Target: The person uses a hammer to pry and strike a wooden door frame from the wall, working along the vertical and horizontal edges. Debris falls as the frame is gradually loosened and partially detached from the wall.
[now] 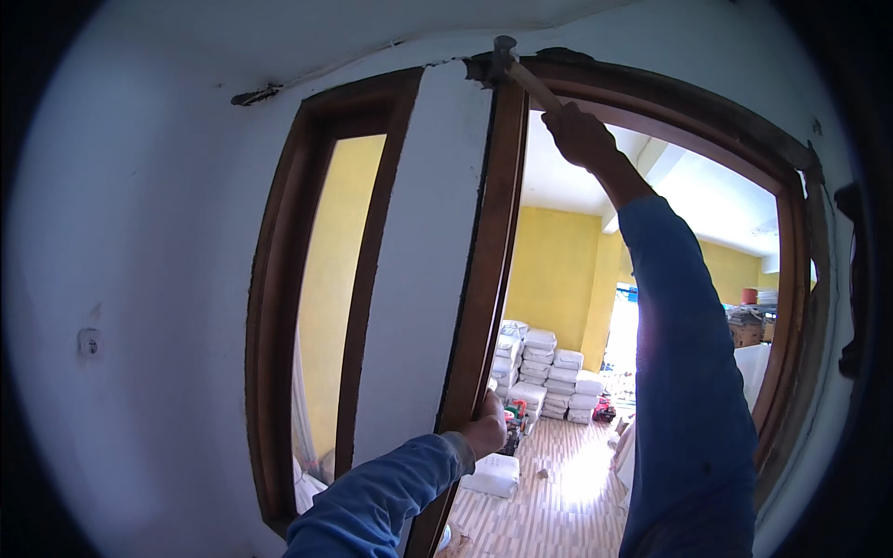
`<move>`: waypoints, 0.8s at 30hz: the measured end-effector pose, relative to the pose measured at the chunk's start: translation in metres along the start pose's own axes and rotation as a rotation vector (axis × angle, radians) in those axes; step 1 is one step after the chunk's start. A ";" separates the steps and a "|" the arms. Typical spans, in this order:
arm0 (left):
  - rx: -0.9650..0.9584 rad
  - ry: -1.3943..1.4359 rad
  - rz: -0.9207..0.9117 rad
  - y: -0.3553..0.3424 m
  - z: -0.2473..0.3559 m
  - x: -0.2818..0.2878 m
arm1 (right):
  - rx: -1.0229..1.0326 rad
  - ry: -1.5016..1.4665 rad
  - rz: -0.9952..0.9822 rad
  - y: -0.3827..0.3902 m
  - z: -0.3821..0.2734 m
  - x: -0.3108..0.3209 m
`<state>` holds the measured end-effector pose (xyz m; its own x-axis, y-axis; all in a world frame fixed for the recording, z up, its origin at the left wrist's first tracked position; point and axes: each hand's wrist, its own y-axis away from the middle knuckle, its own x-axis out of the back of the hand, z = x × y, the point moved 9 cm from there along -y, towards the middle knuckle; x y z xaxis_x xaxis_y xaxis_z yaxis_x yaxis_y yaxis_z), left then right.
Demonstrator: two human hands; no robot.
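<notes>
My raised right hand (579,136) is closed round the wooden handle of a hammer (537,86). The hammer's dark metal head rests at or just in front of the upper left corner of a brown wooden door frame (496,205), where the wall plaster is chipped; I cannot tell whether it touches. Lower down, my left hand (486,428) grips the left post of that frame, its fingers partly hidden behind the wood. Both arms wear blue sleeves.
Left of the doorway, a narrow window frame (279,307) is set in the white wall (167,232). A socket (89,343) sits low on that wall. Through the opening, stacked white sacks (538,358) stand by a yellow wall (556,260) on a striped floor (558,502).
</notes>
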<state>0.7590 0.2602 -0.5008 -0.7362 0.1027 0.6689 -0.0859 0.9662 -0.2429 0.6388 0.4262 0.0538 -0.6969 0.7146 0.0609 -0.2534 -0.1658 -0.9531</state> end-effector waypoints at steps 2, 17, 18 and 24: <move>-0.002 0.012 -0.010 0.003 0.002 -0.005 | -0.038 -0.024 -0.041 0.005 -0.003 0.004; -0.001 0.003 0.023 -0.013 0.002 0.001 | 0.223 -0.054 0.425 0.016 -0.032 0.062; -0.003 0.010 0.026 -0.013 0.002 0.000 | 0.330 0.099 0.376 0.018 -0.042 0.057; -0.013 0.031 0.034 -0.010 0.003 -0.002 | 0.114 0.091 -0.019 0.014 -0.024 0.031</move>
<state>0.7595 0.2497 -0.5022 -0.7176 0.1424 0.6818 -0.0521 0.9652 -0.2564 0.6296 0.4621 0.0353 -0.6286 0.7763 0.0465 -0.3443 -0.2242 -0.9117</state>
